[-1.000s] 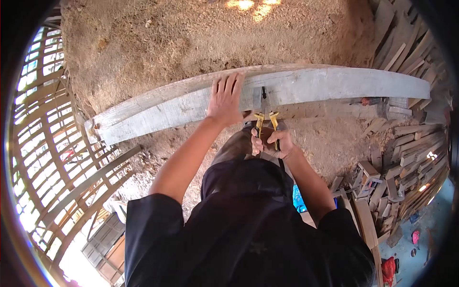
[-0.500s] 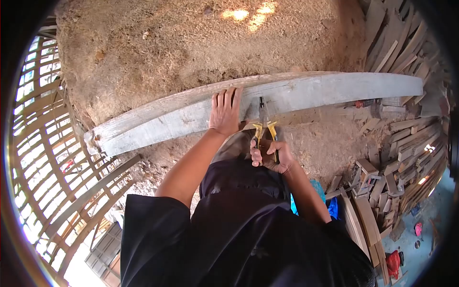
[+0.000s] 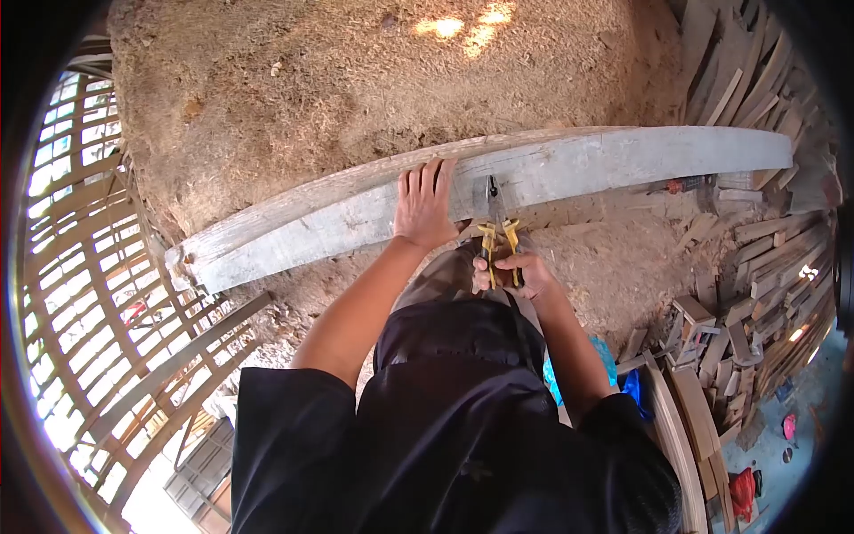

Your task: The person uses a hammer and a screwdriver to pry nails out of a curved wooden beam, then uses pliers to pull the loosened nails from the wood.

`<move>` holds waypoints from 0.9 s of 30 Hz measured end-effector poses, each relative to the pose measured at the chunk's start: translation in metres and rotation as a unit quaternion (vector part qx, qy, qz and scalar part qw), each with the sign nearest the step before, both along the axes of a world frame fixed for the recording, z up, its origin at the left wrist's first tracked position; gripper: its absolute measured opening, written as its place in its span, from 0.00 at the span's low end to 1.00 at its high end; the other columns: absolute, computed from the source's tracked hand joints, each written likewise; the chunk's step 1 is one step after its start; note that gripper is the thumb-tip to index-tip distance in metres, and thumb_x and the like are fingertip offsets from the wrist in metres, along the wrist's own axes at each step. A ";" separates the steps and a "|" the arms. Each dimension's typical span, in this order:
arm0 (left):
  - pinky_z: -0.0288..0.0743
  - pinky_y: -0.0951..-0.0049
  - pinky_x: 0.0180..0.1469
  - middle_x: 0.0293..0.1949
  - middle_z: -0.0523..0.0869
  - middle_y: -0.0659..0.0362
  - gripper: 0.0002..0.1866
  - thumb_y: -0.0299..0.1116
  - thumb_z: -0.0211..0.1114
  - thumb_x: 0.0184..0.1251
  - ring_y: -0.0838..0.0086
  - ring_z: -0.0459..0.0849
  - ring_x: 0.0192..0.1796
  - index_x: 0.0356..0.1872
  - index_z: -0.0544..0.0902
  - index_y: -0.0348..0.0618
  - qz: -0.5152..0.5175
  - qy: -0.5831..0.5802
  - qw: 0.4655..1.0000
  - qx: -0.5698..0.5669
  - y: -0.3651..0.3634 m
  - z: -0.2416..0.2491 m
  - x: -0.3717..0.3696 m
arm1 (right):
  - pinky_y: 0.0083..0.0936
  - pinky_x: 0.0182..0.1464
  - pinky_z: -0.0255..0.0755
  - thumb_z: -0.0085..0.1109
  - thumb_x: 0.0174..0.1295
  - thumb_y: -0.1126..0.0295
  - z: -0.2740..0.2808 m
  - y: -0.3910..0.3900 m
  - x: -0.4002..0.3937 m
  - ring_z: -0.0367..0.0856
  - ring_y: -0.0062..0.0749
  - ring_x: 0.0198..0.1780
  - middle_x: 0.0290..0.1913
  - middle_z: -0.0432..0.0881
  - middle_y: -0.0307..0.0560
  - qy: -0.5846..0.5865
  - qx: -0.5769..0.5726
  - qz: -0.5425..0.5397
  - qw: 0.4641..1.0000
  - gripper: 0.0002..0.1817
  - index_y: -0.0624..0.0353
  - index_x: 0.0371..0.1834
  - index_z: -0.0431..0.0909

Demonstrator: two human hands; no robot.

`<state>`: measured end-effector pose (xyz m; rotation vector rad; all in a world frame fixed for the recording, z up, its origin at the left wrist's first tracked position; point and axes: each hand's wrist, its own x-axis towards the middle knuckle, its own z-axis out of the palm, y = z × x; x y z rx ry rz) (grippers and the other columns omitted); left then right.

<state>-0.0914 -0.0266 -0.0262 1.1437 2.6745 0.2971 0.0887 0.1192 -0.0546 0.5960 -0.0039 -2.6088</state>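
Note:
A long wooden beam [image 3: 302,233], pale grey on its upper face, spans the view from left to right in front of me. My left hand [image 3: 426,206] lies on it near the middle, palm down with the fingers stretched over its far edge. Just to the right, my right hand [image 3: 516,271] is wrapped round the yellow-and-black handles of a pair of pliers [image 3: 497,212]. The pliers' dark jaws point away from me, over the beam's face. Whether the jaw tips grip anything there is too small to tell.
Beyond the beam rises a mound of sawdust [image 3: 356,89]. A slatted lattice wall [image 3: 80,267] stands on the left. Stacked wood offcuts [image 3: 765,276] lie on the right, with planks [image 3: 689,418] near my right side. A red item [image 3: 741,494] lies on the bluish floor.
The pliers' handles have come closer together in my right hand. My left hand stays on the beam, and the whole view has shifted slightly.

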 end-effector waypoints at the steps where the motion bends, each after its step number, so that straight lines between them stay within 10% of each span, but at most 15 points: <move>1: 0.52 0.46 0.74 0.67 0.68 0.50 0.63 0.62 0.80 0.40 0.54 0.64 0.70 0.77 0.58 0.45 0.002 -0.008 1.000 -0.017 0.001 0.003 0.000 | 0.39 0.48 0.74 0.59 0.56 0.76 -0.006 -0.003 0.001 0.78 0.39 0.39 0.40 0.75 0.49 0.001 -0.051 -0.010 0.999 0.27 0.58 0.63 0.69; 8: 0.53 0.45 0.73 0.68 0.67 0.50 0.60 0.57 0.82 0.37 0.53 0.65 0.69 0.73 0.61 0.44 0.021 -0.087 0.995 -0.048 0.014 0.016 -0.010 | 0.29 0.41 0.66 0.59 0.48 0.71 -0.006 -0.005 -0.001 0.68 0.28 0.32 0.34 0.69 0.40 0.062 0.010 0.028 0.998 0.24 0.60 0.52 0.70; 18: 0.55 0.48 0.71 0.66 0.69 0.49 0.61 0.53 0.83 0.36 0.52 0.66 0.69 0.74 0.61 0.43 -0.002 -0.049 0.999 -0.021 0.006 0.008 -0.011 | 0.30 0.40 0.66 0.48 0.41 0.74 0.090 -0.026 -0.026 0.66 0.28 0.31 0.34 0.69 0.42 -0.138 -0.070 -0.060 0.986 0.24 0.60 0.48 0.69; 22: 0.55 0.48 0.71 0.66 0.69 0.49 0.58 0.53 0.82 0.41 0.51 0.65 0.69 0.74 0.61 0.43 -0.029 0.112 0.993 -0.007 0.011 -0.005 -0.016 | 0.32 0.41 0.71 0.46 0.44 0.76 0.108 -0.023 -0.035 0.69 0.32 0.33 0.35 0.71 0.46 -0.171 -0.029 -0.052 0.983 0.26 0.64 0.52 0.70; 27: 0.54 0.49 0.73 0.66 0.69 0.49 0.61 0.62 0.82 0.35 0.52 0.64 0.71 0.72 0.63 0.44 0.013 -0.036 0.999 0.014 0.009 0.011 -0.008 | 0.47 0.54 0.80 0.46 0.48 0.81 0.050 -0.011 0.000 0.83 0.55 0.51 0.44 0.79 0.58 -0.120 0.152 -0.010 0.981 0.26 0.62 0.55 0.70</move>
